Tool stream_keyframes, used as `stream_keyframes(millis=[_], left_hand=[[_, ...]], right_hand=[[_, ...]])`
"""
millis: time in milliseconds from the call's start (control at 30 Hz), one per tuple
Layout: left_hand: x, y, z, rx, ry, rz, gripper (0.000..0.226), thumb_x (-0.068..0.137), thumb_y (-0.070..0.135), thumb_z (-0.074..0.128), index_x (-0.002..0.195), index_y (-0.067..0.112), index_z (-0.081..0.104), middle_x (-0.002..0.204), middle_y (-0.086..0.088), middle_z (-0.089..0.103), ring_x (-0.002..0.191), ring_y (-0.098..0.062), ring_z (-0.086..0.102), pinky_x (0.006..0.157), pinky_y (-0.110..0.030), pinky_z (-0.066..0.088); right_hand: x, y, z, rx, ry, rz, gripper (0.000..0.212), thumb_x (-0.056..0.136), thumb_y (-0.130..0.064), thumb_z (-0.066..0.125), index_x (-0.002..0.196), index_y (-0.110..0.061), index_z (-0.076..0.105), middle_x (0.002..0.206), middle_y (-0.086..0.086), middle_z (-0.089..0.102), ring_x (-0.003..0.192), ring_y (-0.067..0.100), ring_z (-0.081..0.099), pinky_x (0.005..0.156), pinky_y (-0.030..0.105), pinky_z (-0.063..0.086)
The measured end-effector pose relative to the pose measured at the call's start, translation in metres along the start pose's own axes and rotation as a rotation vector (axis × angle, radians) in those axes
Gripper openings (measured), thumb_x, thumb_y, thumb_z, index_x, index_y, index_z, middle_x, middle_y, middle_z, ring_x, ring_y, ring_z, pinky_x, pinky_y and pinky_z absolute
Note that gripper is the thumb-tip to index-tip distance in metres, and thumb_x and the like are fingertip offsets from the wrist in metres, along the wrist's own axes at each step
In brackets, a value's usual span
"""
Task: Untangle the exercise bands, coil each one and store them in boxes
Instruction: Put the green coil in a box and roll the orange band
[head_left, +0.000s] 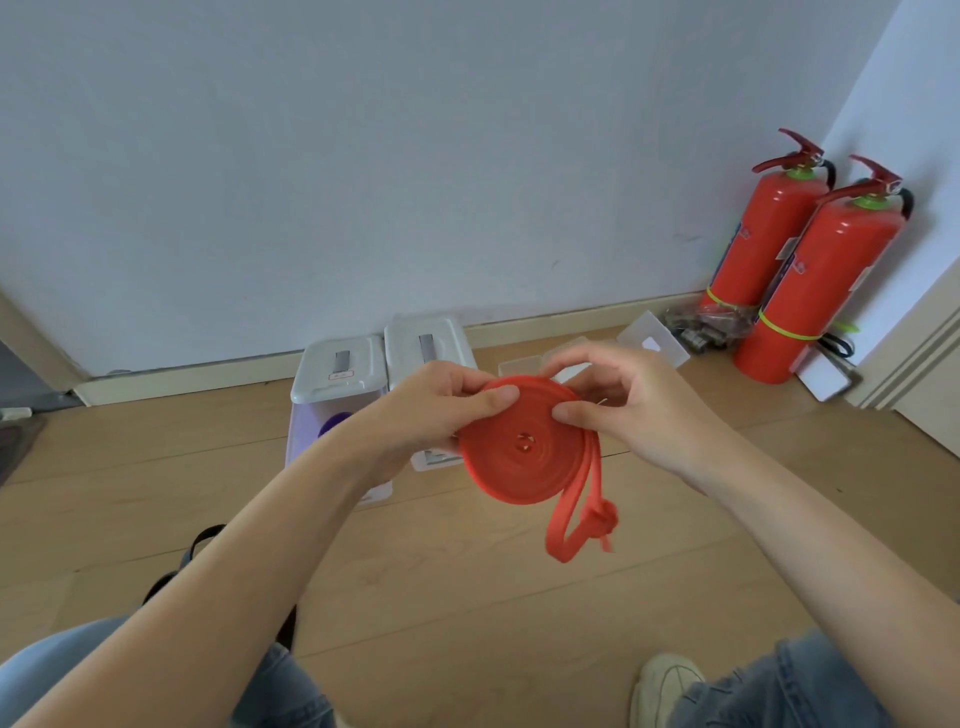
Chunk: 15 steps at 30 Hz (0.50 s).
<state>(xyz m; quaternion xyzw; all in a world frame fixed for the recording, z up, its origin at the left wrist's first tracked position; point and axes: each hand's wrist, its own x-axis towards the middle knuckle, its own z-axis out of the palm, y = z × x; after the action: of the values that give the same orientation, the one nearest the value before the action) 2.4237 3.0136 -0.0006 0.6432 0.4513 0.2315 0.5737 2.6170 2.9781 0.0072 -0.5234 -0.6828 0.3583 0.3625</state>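
1. two hands hold one red exercise band (522, 449) in the air above the wooden floor (467, 597), in front of the storage boxes.
2. most of the band is wound into a flat spiral disc, its face tilted toward the camera.
3. left hand (441, 402): thumb pressed on the upper face of the disc near its top edge, fingers curled behind the disc. the hand is clamped on the coil.
4. right hand (618, 397): thumb tip pressed on the right rim of the disc, fingers curled behind and above it. this hand also grips the band.
5. an unwound tail of the band leaves the right side of the disc and hangs down in a loop; a knot (602, 519) sits near the bottom of the loop.
6. two white lidded boxes stand on the floor beyond the hands, side by side near the wall. the left box (337, 374) has a translucent body, and a purple item (332, 423) shows through it. the right box (428, 345) is partly hidden behind the left hand.
7. a black strap (200, 540) lies on the floor beside the left forearm.
8. two red fire extinguishers (810, 275) stand in the right corner of the room, touching each other.
9. blue jeans cover both knees at the bottom edge, and a pale shoe (660, 686) rests on the floor at lower right.
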Motion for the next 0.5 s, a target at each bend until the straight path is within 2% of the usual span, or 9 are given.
stream_keyframes(millis=[67,133,200,267,333,433,500], left_hand=[[-0.001,0.0,0.003,0.028,-0.018,-0.016,0.018,0.087,0.035,0.058,0.087,0.022,0.07,0.072,0.004,0.071,0.061,-0.004,0.064,0.052,-0.013,0.049],[0.0,0.0,0.008,0.075,0.081,0.004,0.026,0.088,0.038,0.058,0.078,0.017,0.07,0.058,0.007,0.063,0.046,0.001,0.052,0.043,-0.008,0.036],[0.002,0.001,0.011,0.103,0.181,0.054,0.032,0.088,0.037,0.058,0.077,0.009,0.07,0.063,-0.003,0.061,0.053,-0.008,0.051,0.052,-0.017,0.038],[0.003,0.004,0.008,0.096,0.264,0.093,0.031,0.088,0.035,0.059,0.077,0.009,0.071,0.072,-0.014,0.063,0.063,-0.016,0.053,0.061,-0.028,0.041],[0.006,0.007,-0.002,0.077,0.379,0.119,0.033,0.088,0.035,0.059,0.074,0.007,0.07,0.07,-0.015,0.06,0.062,-0.017,0.05,0.059,-0.027,0.04],[0.01,0.006,-0.011,-0.046,0.503,0.141,0.042,0.089,0.033,0.058,0.078,-0.006,0.066,0.07,-0.016,0.058,0.063,-0.02,0.05,0.06,-0.03,0.039],[0.012,0.003,-0.008,-0.12,0.531,0.132,0.039,0.09,0.033,0.057,0.073,0.0,0.068,0.066,-0.012,0.062,0.058,-0.019,0.054,0.057,-0.026,0.042]], right_hand=[[-0.001,-0.002,0.001,-0.024,-0.046,-0.016,0.029,0.078,-0.006,0.072,0.093,-0.029,0.065,0.083,0.007,0.071,0.078,0.022,0.066,0.074,0.029,0.051],[0.0,-0.001,0.005,-0.034,-0.055,-0.026,0.031,0.078,-0.007,0.072,0.091,-0.034,0.064,0.082,0.007,0.071,0.074,0.019,0.067,0.069,0.026,0.053],[0.001,0.002,0.008,0.037,-0.013,0.017,0.028,0.078,-0.01,0.073,0.093,-0.031,0.062,0.078,0.0,0.071,0.071,0.013,0.068,0.063,0.021,0.053],[0.001,0.005,0.007,0.187,0.012,0.114,0.028,0.075,-0.015,0.075,0.096,-0.023,0.059,0.074,-0.001,0.071,0.068,0.014,0.068,0.06,0.022,0.053],[0.001,0.007,0.006,0.315,0.025,0.169,0.024,0.073,-0.015,0.075,0.091,-0.016,0.059,0.07,0.002,0.07,0.064,0.015,0.066,0.059,0.024,0.053],[0.0,0.008,0.008,0.45,0.112,0.164,0.013,0.077,-0.007,0.071,0.081,-0.015,0.062,0.068,0.007,0.069,0.06,0.014,0.065,0.054,0.019,0.05],[-0.001,0.007,0.013,0.506,0.133,0.139,0.012,0.08,-0.004,0.068,0.083,-0.013,0.062,0.069,0.008,0.069,0.062,0.018,0.066,0.059,0.021,0.052]])
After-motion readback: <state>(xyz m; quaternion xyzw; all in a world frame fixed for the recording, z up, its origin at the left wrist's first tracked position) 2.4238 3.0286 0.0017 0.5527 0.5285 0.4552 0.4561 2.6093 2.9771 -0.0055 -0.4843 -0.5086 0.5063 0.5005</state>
